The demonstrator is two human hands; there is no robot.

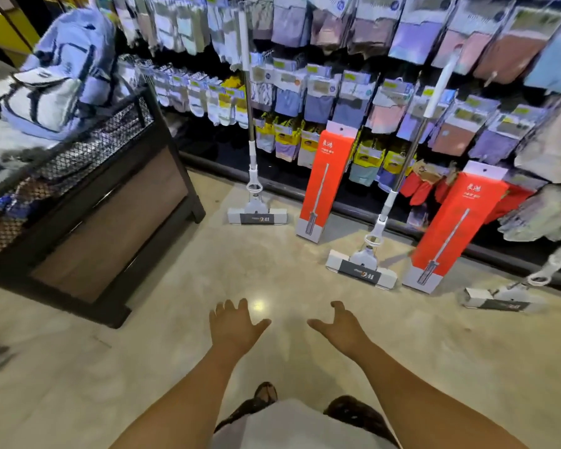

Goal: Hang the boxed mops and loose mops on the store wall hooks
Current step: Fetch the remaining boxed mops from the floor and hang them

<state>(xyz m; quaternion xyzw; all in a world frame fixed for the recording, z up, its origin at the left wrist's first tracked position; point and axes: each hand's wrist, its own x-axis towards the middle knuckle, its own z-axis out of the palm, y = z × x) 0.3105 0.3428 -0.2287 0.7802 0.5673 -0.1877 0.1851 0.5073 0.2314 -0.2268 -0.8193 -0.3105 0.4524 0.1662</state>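
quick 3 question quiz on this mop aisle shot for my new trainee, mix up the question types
1. True or false: the left hand and the right hand both hold nothing, fingers spread.
2. Multiple choice: the loose mop between the two red boxed mops has its head on: A a wall hook, B the floor, C the wire basket.
3. Fill in: in all, ___ loose mops have their heads on that floor.

Key: 1 true; 2 B; 3 three.
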